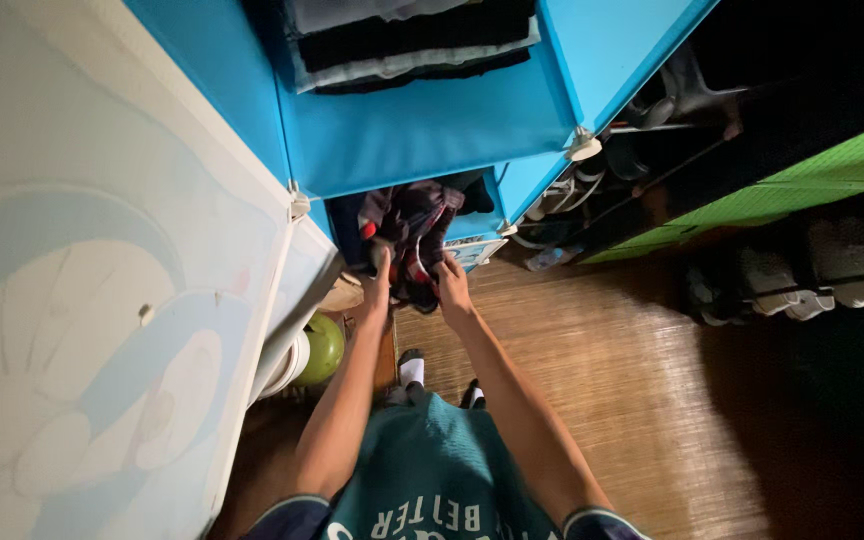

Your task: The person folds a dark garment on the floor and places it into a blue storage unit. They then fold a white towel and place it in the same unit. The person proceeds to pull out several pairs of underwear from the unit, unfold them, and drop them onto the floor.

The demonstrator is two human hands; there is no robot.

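While both hands work lower cubby of blue cube organizer (422, 140): left hand (380, 268), right hand (449, 277), each grip closed on dark garment bundle (414, 235) at cubby mouth. Judgement: support bundle underneath, keep level, mind red-white cord trailing. Folded clothes (407, 40) above.

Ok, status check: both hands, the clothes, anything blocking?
Left hand and right hand both gripping the dark clothing bundle. Bundle half inside the lower blue cubby. Open cabinet door close at left; nothing between hands and cubby.
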